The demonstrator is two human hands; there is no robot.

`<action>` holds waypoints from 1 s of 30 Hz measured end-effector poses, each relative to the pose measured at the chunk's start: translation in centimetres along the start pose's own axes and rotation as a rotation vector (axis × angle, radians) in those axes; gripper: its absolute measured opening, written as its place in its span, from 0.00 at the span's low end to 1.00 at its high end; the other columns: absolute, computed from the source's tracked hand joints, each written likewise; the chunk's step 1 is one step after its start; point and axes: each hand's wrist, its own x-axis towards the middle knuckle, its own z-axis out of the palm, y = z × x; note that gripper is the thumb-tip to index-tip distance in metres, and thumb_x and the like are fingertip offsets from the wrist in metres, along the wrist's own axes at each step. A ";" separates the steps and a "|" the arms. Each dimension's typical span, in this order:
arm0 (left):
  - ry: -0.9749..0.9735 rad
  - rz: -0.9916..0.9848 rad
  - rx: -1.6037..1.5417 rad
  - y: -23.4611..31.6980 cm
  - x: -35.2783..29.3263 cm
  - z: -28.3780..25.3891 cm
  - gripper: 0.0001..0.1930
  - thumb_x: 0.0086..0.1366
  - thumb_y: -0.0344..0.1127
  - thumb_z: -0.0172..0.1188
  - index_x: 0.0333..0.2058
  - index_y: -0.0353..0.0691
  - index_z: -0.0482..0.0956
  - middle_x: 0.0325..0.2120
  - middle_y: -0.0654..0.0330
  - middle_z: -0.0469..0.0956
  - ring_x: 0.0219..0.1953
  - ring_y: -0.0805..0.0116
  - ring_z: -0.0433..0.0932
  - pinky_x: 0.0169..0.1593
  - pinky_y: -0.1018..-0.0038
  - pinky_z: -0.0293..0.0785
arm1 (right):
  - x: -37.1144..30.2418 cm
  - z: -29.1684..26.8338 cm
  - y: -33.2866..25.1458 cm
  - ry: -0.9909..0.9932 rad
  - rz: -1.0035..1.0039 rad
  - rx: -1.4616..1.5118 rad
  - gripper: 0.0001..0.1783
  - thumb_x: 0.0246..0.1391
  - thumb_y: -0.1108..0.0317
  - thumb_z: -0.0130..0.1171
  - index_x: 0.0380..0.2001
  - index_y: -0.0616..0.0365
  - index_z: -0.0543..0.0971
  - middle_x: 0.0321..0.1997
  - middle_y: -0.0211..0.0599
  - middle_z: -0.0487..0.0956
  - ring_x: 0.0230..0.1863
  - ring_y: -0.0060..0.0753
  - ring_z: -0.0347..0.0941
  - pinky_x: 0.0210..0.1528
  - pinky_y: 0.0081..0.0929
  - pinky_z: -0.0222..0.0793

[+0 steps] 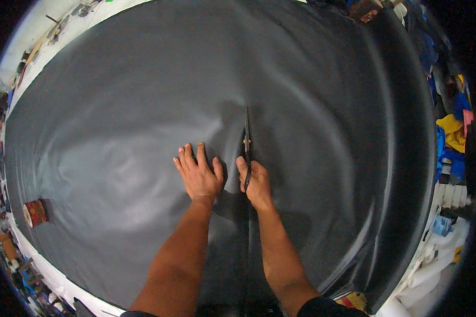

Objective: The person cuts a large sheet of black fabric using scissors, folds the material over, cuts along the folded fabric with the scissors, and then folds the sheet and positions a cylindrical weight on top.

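Note:
A large sheet of dark grey, leather-like material [116, 95] spreads over the table, with soft wrinkles across it. My right hand [257, 182] is closed round the handles of a pair of scissors [247, 141]. The blades point away from me, at the upper end of a straight cut line that runs back toward my body. Whether the lower blade lies under the sheet is hard to see. Just left of the scissors my left hand [200, 174] lies flat on the sheet, fingers spread, holding nothing.
A reddish-brown spool-like roll [35, 213] stands on the sheet at the left. Another brown block-like object [364, 9] sits at the far right edge. Yellow and blue cloths [452, 132] and white rolls [426, 277] lie beyond the right edge. Mixed clutter lines the left side.

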 end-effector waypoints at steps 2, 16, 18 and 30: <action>-0.011 -0.027 -0.015 0.2 0.2 0.2 0.28 0.62 0.45 0.53 0.59 0.39 0.67 0.60 0.40 0.62 0.67 0.40 0.53 0.70 0.46 0.42 | 0.5 -0.2 1.1 0.034 -0.058 -0.060 0.25 0.59 0.45 0.59 0.20 0.51 0.67 0.15 0.22 0.65 0.14 0.17 0.60 0.17 0.21 0.55; -0.030 -0.031 -0.018 0.5 -0.2 -0.1 0.28 0.62 0.45 0.54 0.58 0.40 0.68 0.60 0.40 0.61 0.67 0.40 0.52 0.69 0.45 0.42 | 6.3 1.2 -5.2 0.056 -0.004 -0.054 0.30 0.56 0.37 0.57 0.22 0.55 0.71 0.14 0.25 0.66 0.13 0.20 0.61 0.16 0.22 0.56; -0.042 -0.029 -0.002 0.3 -0.3 -0.4 0.27 0.62 0.45 0.53 0.58 0.40 0.68 0.61 0.40 0.61 0.67 0.40 0.52 0.69 0.44 0.42 | 8.1 1.5 -7.6 0.011 -0.030 -0.022 0.32 0.53 0.34 0.59 0.23 0.55 0.72 0.13 0.24 0.65 0.13 0.20 0.61 0.17 0.22 0.56; -0.015 -0.002 -0.016 0.4 -0.3 0.1 0.28 0.61 0.43 0.55 0.59 0.39 0.66 0.59 0.38 0.61 0.65 0.36 0.54 0.68 0.41 0.43 | 18.0 2.2 -13.9 -0.013 -0.103 -0.015 0.32 0.50 0.34 0.61 0.20 0.56 0.72 0.13 0.25 0.65 0.13 0.22 0.61 0.18 0.23 0.57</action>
